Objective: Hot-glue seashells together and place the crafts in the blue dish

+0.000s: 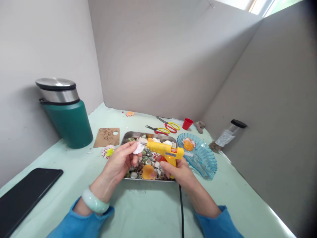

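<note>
My left hand (120,162) pinches a small white shell (138,148) between thumb and fingers, above the left part of a metal tray (128,135). My right hand (178,170) grips the handle of a yellow glue gun (165,150), whose nozzle points left and touches or nearly touches the white shell. The gun's black cord (181,211) runs down toward me. The tray holds several mixed shells, including an orange one (148,172) at its near edge.
A blue shell-shaped glass dish (203,158) with an orange piece lies right of the tray. Behind it are two pairs of scissors (164,128) and a red cup (187,123). A green flask (66,112), brown card (107,137), black tablet (24,195) and clear bottle (229,134) surround them.
</note>
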`<state>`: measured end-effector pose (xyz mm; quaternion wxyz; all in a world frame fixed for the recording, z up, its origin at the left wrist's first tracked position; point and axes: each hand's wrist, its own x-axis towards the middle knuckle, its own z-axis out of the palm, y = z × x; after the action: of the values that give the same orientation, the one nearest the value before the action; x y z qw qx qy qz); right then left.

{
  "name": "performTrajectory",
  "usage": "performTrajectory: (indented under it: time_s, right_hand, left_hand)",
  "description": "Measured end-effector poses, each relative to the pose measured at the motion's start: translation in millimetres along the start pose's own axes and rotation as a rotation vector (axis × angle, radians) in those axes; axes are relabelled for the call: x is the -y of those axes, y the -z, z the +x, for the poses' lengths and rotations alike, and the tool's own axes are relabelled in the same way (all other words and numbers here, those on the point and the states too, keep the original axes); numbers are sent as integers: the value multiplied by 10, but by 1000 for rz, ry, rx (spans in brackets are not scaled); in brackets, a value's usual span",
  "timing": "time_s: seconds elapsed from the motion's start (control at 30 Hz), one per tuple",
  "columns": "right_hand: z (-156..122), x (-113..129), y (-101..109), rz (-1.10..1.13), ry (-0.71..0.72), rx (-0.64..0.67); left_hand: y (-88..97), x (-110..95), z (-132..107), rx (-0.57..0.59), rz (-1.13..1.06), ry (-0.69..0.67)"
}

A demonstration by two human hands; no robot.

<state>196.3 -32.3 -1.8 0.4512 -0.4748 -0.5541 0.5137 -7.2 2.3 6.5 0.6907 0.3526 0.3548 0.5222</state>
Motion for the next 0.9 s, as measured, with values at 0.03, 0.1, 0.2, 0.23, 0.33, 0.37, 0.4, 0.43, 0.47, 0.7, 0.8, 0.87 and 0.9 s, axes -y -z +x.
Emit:
performTrajectory:
  time_s: [0.03, 0.1, 0.2, 0.23, 0.33, 0.37, 0.4, 0.43, 0.47, 0.7, 0.8, 0.87, 0.9]
  right_hand:
    - [-1, 0, 1, 0, 1, 6]
    - [-4, -1, 3, 1, 4, 15]
    - [-3, -4, 3, 2, 4, 10]
    - [-2, -7, 4, 1, 2, 3]
    - [4, -22, 7, 4, 0, -12]
    - [6, -29, 9, 4, 3, -16]
    - [7, -35, 11, 2, 6, -16]
    - [8, -40, 13, 0, 10, -15]
    - [8, -43, 14, -4, 12, -14]
    - [15, -38, 10, -25, 7, -10]
    - [13, -42, 9, -25, 8, -10]
    - [11, -47, 5, -20, 14, -19]
    - [11, -48, 1, -17, 18, -25]
  left_hand:
    - [-2, -1, -2, -7, -2, -4]
    - [-10, -5, -9, -26, -6, -12]
    - [-19, -9, -21, -30, 1, -15]
    - [-20, -8, -23, -21, 8, -16]
    - [-16, -1, -20, 15, 34, -9]
    - [-14, 1, -18, 23, 44, -2]
    - [-11, 4, -15, 29, 53, 3]
    - [-8, 6, -13, 33, 57, 4]
    - [-5, 8, -11, 34, 55, 0]
    - [10, 11, -10, -6, 1, -29]
    - [-9, 19, -18, -24, 34, -43]
    - [-37, 29, -25, -40, 107, -56]
    - [-54, 34, -30, -53, 157, -66]
